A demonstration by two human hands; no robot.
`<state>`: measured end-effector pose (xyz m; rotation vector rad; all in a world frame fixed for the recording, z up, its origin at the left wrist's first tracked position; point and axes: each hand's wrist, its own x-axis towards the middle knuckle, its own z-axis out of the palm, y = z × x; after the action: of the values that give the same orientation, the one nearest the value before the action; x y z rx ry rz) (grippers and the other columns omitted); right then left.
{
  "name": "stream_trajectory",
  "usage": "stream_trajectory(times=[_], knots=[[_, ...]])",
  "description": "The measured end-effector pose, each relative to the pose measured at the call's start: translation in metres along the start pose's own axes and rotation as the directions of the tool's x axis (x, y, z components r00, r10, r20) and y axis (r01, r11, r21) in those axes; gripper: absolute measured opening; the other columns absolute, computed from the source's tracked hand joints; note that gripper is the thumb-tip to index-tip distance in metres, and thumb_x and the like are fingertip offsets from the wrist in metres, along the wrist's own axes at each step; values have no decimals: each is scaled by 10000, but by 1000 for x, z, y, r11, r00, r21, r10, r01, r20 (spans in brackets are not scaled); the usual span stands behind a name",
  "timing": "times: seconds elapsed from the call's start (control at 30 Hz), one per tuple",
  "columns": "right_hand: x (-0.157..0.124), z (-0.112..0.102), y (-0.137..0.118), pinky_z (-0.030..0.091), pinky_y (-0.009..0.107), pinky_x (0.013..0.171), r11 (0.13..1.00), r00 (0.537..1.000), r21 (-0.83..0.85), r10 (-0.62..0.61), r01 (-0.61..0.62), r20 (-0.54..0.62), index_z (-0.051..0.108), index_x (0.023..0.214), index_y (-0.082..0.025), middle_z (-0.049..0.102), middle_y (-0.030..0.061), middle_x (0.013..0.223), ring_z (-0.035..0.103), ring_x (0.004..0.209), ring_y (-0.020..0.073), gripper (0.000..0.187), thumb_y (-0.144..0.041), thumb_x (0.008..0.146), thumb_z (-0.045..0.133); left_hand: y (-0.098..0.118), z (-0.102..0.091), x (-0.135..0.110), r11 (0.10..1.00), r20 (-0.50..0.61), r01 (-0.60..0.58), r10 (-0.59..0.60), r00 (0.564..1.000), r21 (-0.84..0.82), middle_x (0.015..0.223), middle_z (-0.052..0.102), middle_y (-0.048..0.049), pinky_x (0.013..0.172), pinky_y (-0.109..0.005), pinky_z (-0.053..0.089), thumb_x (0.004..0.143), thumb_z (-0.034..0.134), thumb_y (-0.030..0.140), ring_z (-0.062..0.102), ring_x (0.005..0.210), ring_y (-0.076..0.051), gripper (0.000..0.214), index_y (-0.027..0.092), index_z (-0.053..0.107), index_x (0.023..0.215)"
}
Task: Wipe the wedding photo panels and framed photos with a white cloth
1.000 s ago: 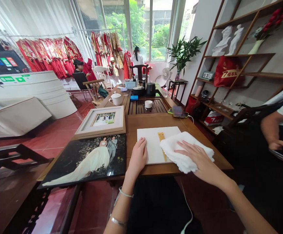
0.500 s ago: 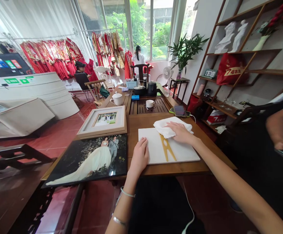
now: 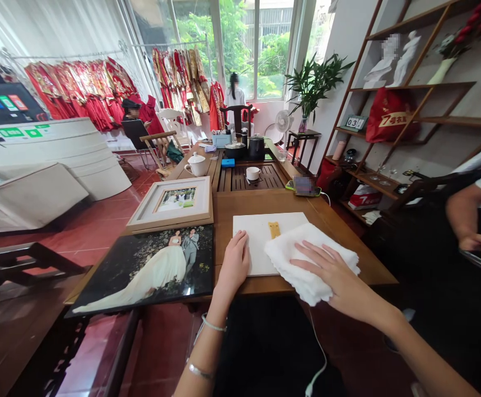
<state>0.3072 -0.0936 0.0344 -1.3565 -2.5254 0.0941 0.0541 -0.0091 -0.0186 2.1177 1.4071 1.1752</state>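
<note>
Left wrist: a thin pale bracelet (image 3: 213, 324) and, nearer the elbow, a silver metal bangle (image 3: 201, 372).
Right hand (image 3: 322, 266): palm down, fingers spread wide across the cloth beneath it, not closed around it.
Cloth: a thick, fluffy white cloth (image 3: 284, 258), directly under the right hand; it covers the right part of the panel and hangs past the panel's near edge.
Left hand (image 3: 235, 256): fingers straight and close together, laid over the panel's left edge, gripping nothing in the palm that can be seen.
Panel: a flat, rectangular white panel (image 3: 255, 248) lying between the two hands, touched by the left and partly hidden by the cloth under the right.
Yellow piece: a small, flat yellow piece (image 3: 274, 229) on the panel, right of the left hand and just beyond the cloth, which meets its near end.
Counter: a brown wooden counter (image 3: 261, 203) beneath all of these.
Left of the panel: a glossy dark wedding photo (image 3: 141, 270), with a pale wood picture frame (image 3: 141, 212) behind it.
Far part: a phone with a green edge (image 3: 315, 192) on the right, a small white cup (image 3: 253, 173) on a slatted dark tray (image 3: 276, 176), a lidded white ceramic mug (image 3: 196, 165) on the left.
</note>
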Motion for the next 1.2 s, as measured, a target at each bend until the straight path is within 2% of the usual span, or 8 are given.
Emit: stream_trajectory(times=[0.1,0.27,0.5,0.67,0.83,1.0,1.1,1.2], knots=[[11,-1,10,231,565,1091,1000,1000,15,4,-4,14,500,1318,-293,376,60,1497,263,1397,263,704,-44,661,446,0,0,0,1000,1,0,0,1000,-1,1329,564,-160,1126,-469,340,882,400,147,463,1310,-246,369,131,596,1195],[60,11,39,219,540,1093,999,999,-19,50,-50,-9,496,1320,-253,376,78,1495,260,1398,260,765,-17,594,448,3,-4,-1,1000,55,3,-3,998,6,1363,527,-183,1126,-487,332,892,390,160,440,1326,-260,384,106,571,1226],[113,21,47,188,568,1086,986,987,-43,160,-159,5,473,1353,-228,378,119,1489,263,1391,305,652,-85,718,467,3,-2,0,1000,31,11,-11,999,11,1348,541,-185,1129,-476,333,882,389,140,443,1324,-257,384,96,576,1215],[100,23,38,204,570,1082,990,992,-56,127,-129,-24,475,1352,-233,378,115,1489,255,1392,301,689,-50,688,467,1,3,0,1000,-16,12,-12,1000,24,1328,558,-185,1117,-472,355,878,393,143,475,1299,-260,373,111,594,1190],[57,20,13,212,579,1082,997,997,-56,51,-55,-61,485,1334,-260,369,98,1496,242,1397,299,771,-9,605,473,0,5,0,1000,-27,-1,1,1000,27,1318,571,-167,1114,-472,362,874,391,137,484,1291,-255,379,126,595,1192],[16,7,-12,219,563,1094,1000,1000,-2,-6,6,-18,485,1331,-305,365,57,1503,241,1403,269,732,-31,653,460,1,4,0,1000,-19,-2,3,1000,22,1333,559,-168,1115,-474,359,881,385,143,468,1304,-254,385,127,587,1208],[12,3,-10,213,553,1101,999,1000,38,-3,3,13,478,1338,-304,350,46,1511,232,1409,253,742,-36,647,452,2,2,-1,1000,7,3,-3,1000,25,1349,540,-185,1124,-469,345,885,379,148,454,1315,-257,388,101,581,1213],[29,7,7,206,555,1104,998,1000,68,12,-12,-4,480,1336,-292,355,45,1509,233,1409,245,757,-26,628,440,0,1,-1,1000,19,-7,7,1000,7,1353,539,-175,1123,-477,343,888,382,153,451,1318,-255,387,116,578,1219]])
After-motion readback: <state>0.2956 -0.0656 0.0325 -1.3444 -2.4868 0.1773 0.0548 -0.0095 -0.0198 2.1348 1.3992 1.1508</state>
